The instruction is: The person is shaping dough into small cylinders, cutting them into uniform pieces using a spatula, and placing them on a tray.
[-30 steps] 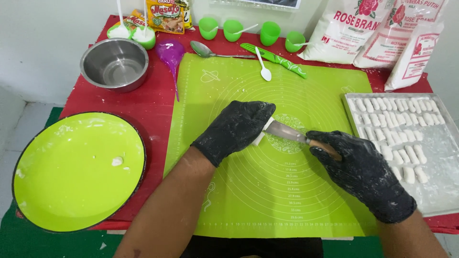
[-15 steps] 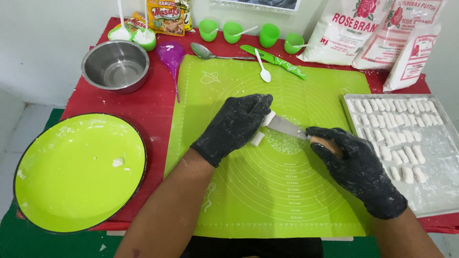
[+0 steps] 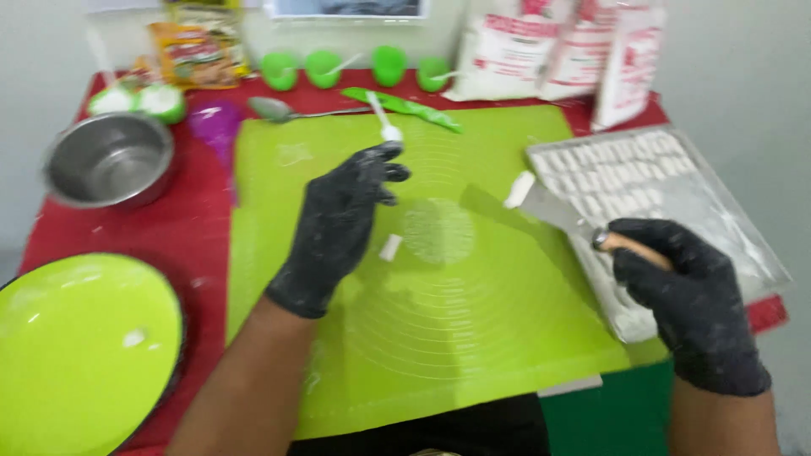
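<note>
Both my hands wear black gloves dusted with flour. My right hand grips the wooden handle of a knife, whose blade carries a small white dough piece near the tray's left edge. My left hand hovers over the green silicone mat, fingers loosely apart, holding nothing. Another small white dough piece lies on the mat just right of that hand.
A metal tray with several rows of cut dough pieces stands at the right. A steel bowl and a green plate are at the left. Green cups, spoons and flour bags line the back.
My right hand has swung the knife to the right toward the tray, with a dough piece on the blade. My left hand let go and lifted off the mat. The view shifted.
</note>
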